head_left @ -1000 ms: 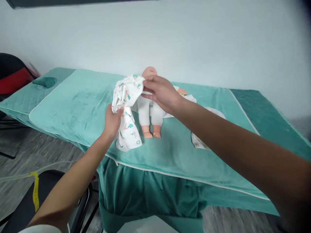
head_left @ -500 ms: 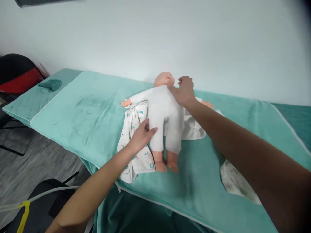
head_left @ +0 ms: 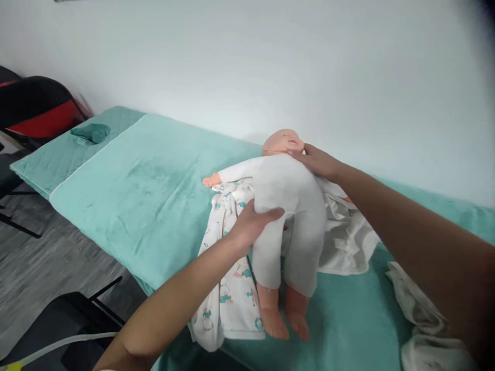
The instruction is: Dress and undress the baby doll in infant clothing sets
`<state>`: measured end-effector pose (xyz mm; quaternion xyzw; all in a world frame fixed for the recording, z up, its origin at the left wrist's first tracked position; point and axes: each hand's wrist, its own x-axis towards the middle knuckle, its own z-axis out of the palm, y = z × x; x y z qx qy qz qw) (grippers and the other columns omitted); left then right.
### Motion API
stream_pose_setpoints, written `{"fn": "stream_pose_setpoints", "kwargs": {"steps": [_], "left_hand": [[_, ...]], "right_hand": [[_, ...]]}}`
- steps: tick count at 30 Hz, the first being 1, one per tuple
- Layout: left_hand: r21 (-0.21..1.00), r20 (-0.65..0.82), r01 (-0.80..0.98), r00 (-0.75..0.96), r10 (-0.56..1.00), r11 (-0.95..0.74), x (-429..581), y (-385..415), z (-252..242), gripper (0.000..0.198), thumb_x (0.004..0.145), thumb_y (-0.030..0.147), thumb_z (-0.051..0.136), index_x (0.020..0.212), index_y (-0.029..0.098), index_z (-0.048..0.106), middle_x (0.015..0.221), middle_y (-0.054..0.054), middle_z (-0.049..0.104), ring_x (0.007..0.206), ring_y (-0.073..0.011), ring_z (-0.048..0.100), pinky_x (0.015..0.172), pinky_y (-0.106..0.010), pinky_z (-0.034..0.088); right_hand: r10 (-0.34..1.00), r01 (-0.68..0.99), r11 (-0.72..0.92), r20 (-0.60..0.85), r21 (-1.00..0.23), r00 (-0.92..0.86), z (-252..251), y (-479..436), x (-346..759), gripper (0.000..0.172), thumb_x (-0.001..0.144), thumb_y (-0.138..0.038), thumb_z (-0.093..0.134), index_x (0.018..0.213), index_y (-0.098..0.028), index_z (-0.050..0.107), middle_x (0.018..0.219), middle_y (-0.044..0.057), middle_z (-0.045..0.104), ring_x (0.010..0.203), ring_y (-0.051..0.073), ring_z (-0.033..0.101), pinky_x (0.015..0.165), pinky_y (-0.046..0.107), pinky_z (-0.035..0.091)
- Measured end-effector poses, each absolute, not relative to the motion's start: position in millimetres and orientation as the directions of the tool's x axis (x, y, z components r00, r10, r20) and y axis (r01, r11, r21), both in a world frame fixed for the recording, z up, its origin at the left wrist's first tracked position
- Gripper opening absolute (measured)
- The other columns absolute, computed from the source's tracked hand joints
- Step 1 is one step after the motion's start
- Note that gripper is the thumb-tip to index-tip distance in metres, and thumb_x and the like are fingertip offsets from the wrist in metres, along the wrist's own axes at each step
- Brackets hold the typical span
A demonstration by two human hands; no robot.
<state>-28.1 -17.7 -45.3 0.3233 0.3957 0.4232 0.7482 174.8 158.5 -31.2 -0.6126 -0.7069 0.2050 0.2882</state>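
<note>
A baby doll (head_left: 288,206) in a white bodysuit lies on its back on a teal-covered table (head_left: 154,175), head toward the wall. My left hand (head_left: 251,226) grips the doll at its hip and upper thigh, thumb across the front. My right hand (head_left: 317,161) is tucked behind the doll's neck and shoulder, fingers curled under it. A patterned white baby garment (head_left: 228,288) lies spread beside and under the doll's left side, reaching the table's near edge. A plain white cloth (head_left: 344,242) lies under the doll's other side.
Another crumpled white cloth (head_left: 421,319) lies at the right near edge. A small teal bundle (head_left: 91,133) rests on the table's far left end. A black and red chair (head_left: 38,111) stands at the left, and a dark chair seat (head_left: 58,330) sits below the near edge.
A second ago both hands held the patterned garment up over the doll. It now lies flat on the table, and both hands have taken hold of the doll. The view has moved closer.
</note>
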Motion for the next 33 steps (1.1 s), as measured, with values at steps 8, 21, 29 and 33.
{"fn": "stream_pose_setpoints", "kwargs": {"steps": [8,21,29,33], "left_hand": [[0.807,-0.398,-0.37,0.235,0.887,0.46,-144.4,30.2,-27.7,0.056,0.081,0.04,0.08,0.129,0.014,0.066,0.106,-0.015,0.078,0.079,-0.0224,0.075,0.074,-0.035,0.063],[0.96,-0.097,0.242,-0.183,0.978,0.141,-252.5,54.8,-56.0,0.055,0.095,0.046,0.064,0.14,0.013,0.058,0.134,-0.02,0.067,0.117,-0.0318,0.07,0.101,-0.051,0.058],[0.223,0.302,0.704,0.608,0.734,-0.675,-191.3,-93.7,-47.3,0.07,0.089,-0.005,0.043,0.152,0.027,0.048,0.164,-0.009,0.044,0.157,-0.0279,0.034,0.123,-0.049,0.044],[0.058,0.314,0.748,0.616,0.723,-0.662,-165.1,-110.3,-78.9,0.069,0.094,-0.001,0.042,0.157,0.027,0.041,0.166,-0.012,0.042,0.157,-0.0321,0.036,0.122,-0.056,0.043]], "right_hand": [[0.961,0.642,0.182,-0.002,-0.744,-0.275,-21.9,225.8,81.1,0.08,0.086,-0.075,0.062,0.144,-0.022,0.049,0.151,0.02,0.057,0.136,0.042,0.057,0.117,0.063,0.043],[0.933,0.632,0.293,0.068,-0.717,-0.354,-56.4,251.5,6.4,0.09,0.098,-0.072,0.046,0.163,-0.014,0.022,0.148,0.019,0.06,0.135,0.035,0.059,0.117,0.055,0.043],[0.983,0.987,-0.068,-0.181,-0.148,0.04,-66.6,162.9,147.8,0.062,0.105,-0.06,0.032,0.117,-0.011,0.068,0.127,0.025,0.069,0.119,0.037,0.064,0.098,0.048,0.047],[0.958,0.993,0.11,-0.262,-0.037,-0.116,-53.4,105.0,147.1,0.051,0.103,-0.055,0.043,0.121,-0.014,0.066,0.129,0.022,0.07,0.117,0.038,0.065,0.095,0.047,0.05]]}}
